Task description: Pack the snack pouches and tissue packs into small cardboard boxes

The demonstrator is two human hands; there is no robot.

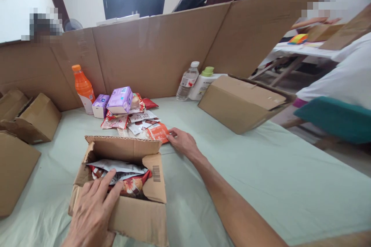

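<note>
An open cardboard box (139, 216) stands on the cloth in front of me, holding red snack packets (135, 186) and a silver-white pouch (118, 166). My left hand (94, 200) lies over its front left edge, fingers stretched out and apart, the tips reaching in at the packets. Beyond the box's far right corner, my right hand (182, 141) pinches the edge of an orange packet (159, 132). That packet lies at the near right of a pile with white and brown sachets (142, 121), a pink-red snack bag (115, 122) and a purple tissue pack (119, 100).
Behind the pile stand an orange drink bottle (83, 90), a clear water bottle (188, 81) and a white bottle with a green cap (200, 87). Cardboard boxes sit at the right (232, 102) and left (37, 119). A cardboard screen (162, 46) lines the table's back; people are beyond it.
</note>
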